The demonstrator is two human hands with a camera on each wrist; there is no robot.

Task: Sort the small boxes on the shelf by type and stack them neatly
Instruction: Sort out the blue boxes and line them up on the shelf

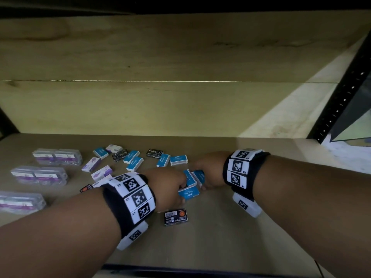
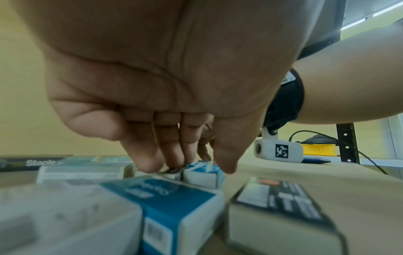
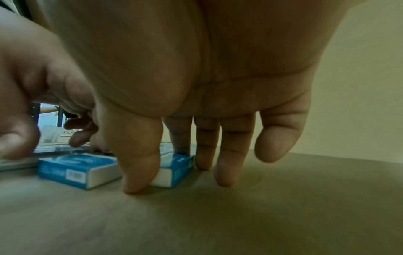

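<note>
Bare shelf board (image 1: 230, 233) stretches open on the near and right sides, its front edge close below the forearms. Three blue staple boxes (image 1: 189, 180) cluster mid-shelf between the hands. Left hand (image 1: 167, 187) pinches one from above with curled fingertips; right hand (image 1: 208, 171) clasps another between thumb and fingers. Loose boxes scatter far-left; a black box (image 1: 176, 217) lies nearer.

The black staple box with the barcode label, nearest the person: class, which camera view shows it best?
The head view: the black staple box with the barcode label lies whole and sharp on the tan shelf board, just below the left hand. The left wrist view shows it close but blurred and cut off. The right wrist view does not show it.
</note>
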